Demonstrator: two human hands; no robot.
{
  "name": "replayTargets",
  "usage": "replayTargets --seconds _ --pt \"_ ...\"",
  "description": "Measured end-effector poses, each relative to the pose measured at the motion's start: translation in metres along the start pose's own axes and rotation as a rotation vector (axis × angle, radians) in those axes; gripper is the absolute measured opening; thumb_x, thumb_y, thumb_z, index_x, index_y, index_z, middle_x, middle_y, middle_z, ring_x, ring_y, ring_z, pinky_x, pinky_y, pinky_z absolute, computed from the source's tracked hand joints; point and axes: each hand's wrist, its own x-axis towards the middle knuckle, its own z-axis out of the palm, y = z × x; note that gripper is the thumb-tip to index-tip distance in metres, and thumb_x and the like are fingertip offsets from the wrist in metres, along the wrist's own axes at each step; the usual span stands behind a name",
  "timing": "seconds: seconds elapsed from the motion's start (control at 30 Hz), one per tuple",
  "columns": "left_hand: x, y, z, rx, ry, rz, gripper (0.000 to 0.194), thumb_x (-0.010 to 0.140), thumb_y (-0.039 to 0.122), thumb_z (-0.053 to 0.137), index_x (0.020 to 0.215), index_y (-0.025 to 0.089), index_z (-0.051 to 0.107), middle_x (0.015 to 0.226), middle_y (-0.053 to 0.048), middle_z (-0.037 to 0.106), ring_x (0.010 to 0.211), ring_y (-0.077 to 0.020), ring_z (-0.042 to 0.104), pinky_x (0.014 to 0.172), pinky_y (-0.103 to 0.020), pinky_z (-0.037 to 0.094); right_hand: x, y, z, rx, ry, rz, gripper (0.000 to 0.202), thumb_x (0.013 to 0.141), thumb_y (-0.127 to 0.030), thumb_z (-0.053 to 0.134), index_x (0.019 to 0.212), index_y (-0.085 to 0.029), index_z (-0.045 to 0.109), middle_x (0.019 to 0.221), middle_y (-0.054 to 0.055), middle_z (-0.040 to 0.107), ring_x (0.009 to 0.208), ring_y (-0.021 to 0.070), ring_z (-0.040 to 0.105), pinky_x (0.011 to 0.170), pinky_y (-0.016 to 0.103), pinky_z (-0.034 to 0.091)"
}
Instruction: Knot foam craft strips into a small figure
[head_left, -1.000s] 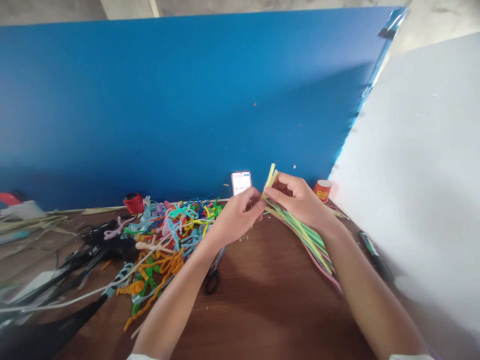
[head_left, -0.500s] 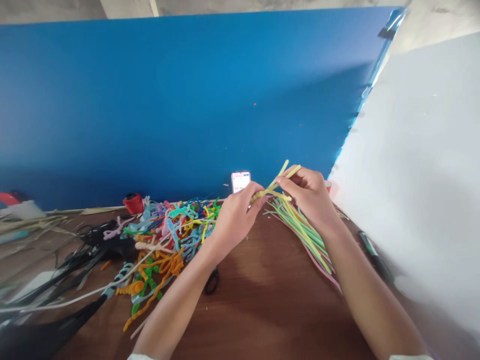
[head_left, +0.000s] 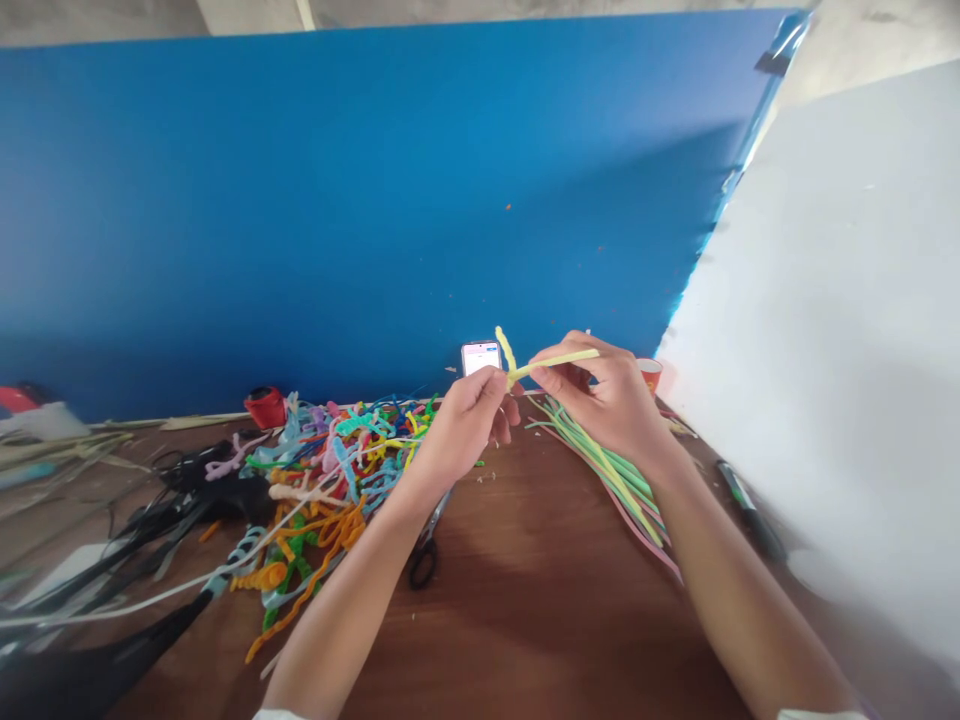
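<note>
Pale yellow pipe cleaners (head_left: pixel 555 361) are joined together between my hands. My left hand (head_left: pixel 474 405) pinches them where they meet, and one short piece sticks up from there. The fingers of my right hand (head_left: pixel 596 385) are closed on a straight strand that points right. Behind my left hand a phone (head_left: pixel 481 356) with a lit screen leans by the blue panel. Below my right hand lies a bundle of green, yellow and pink pipe cleaners (head_left: pixel 611 465).
A tangled heap of coloured pipe cleaners (head_left: pixel 352 450) covers the left side. Scissors (head_left: pixel 425 560) lie beside my left forearm. At the right are a red cup (head_left: pixel 649 373) and a black marker (head_left: pixel 750 510). A blue panel (head_left: pixel 360 200) stands behind.
My left hand has turned and moved slightly left and down. The yellow pieces have swung round: one now points up, another to the right. More of the scissors and cup shows.
</note>
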Motion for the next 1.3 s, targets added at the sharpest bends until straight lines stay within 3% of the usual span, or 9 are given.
replayTargets --seconds 0.17,0.27,0.43,0.63,0.83,1.13,1.3 --pt "-0.001 -0.002 0.0 0.019 0.073 0.032 0.04 0.1 0.048 0.042 0.074 0.018 0.05 0.06 0.003 0.052 0.049 -0.0076 0.047 0.051 -0.022 0.037 0.001 0.006 0.003 -0.189 0.061 -0.057 0.026 0.098 -0.037 0.055 0.091 -0.02 0.073 0.084 0.005 0.06 0.079 0.0186 0.057 0.072 0.034 0.042" --pt "-0.001 -0.001 0.0 0.028 0.12 0.049 0.042 0.1 0.047 0.04 0.071 0.019 0.05 0.055 0.004 0.048 0.047 -0.0074 0.043 0.049 -0.022 0.035 0.0 0.008 0.004 -0.348 0.025 -0.122 0.032 0.1 -0.037 0.049 0.084 -0.02 0.07 0.085 0.006 0.061 0.083 0.02 0.055 0.08 0.037 0.039" --pt "0.001 -0.002 -0.001 0.021 0.135 0.026 0.039 0.099 0.047 0.043 0.071 0.019 0.048 0.052 0.006 0.042 0.043 -0.0072 0.036 0.046 -0.023 0.03 -0.002 0.007 0.006 -0.515 -0.045 -0.23 0.018 0.1 -0.03 0.051 0.101 -0.021 0.067 0.091 0.004 0.07 0.088 0.0208 0.054 0.076 0.035 0.035" --pt "0.003 -0.004 -0.003 0.122 0.151 0.014 0.043 0.095 0.053 0.048 0.068 0.019 0.047 0.053 0.006 0.036 0.045 -0.0078 0.032 0.045 -0.024 0.025 -0.003 0.006 0.008 -0.669 -0.019 -0.396 0.018 0.1 -0.021 0.05 0.09 -0.021 0.064 0.084 0.004 0.07 0.08 0.0199 0.05 0.071 0.034 0.033" --pt "0.002 -0.004 -0.004 0.146 0.113 -0.025 0.044 0.092 0.057 0.049 0.07 0.019 0.053 0.054 0.005 0.038 0.044 -0.0083 0.031 0.043 -0.024 0.023 -0.005 0.007 0.008 -0.632 0.002 -0.401 0.014 0.099 -0.02 0.052 0.096 -0.025 0.065 0.102 0.004 0.071 0.091 0.0215 0.055 0.078 0.037 0.035" --pt "0.001 -0.001 -0.006 0.144 0.046 -0.04 0.043 0.096 0.053 0.044 0.071 0.018 0.05 0.06 0.004 0.037 0.048 -0.0078 0.033 0.047 -0.025 0.023 -0.005 0.009 0.011 -0.594 0.066 -0.451 0.01 0.097 -0.017 0.056 0.097 -0.024 0.062 0.097 0.002 0.074 0.088 0.0179 0.059 0.08 0.035 0.036" --pt "0.002 -0.004 -0.008 0.175 0.04 -0.08 0.048 0.096 0.056 0.043 0.068 0.018 0.053 0.056 0.005 0.036 0.046 -0.0083 0.035 0.047 -0.025 0.024 -0.005 0.009 0.01 -0.644 0.085 -0.478 0.018 0.098 -0.013 0.051 0.095 -0.026 0.064 0.104 0.003 0.074 0.1 0.0193 0.06 0.085 0.035 0.036"
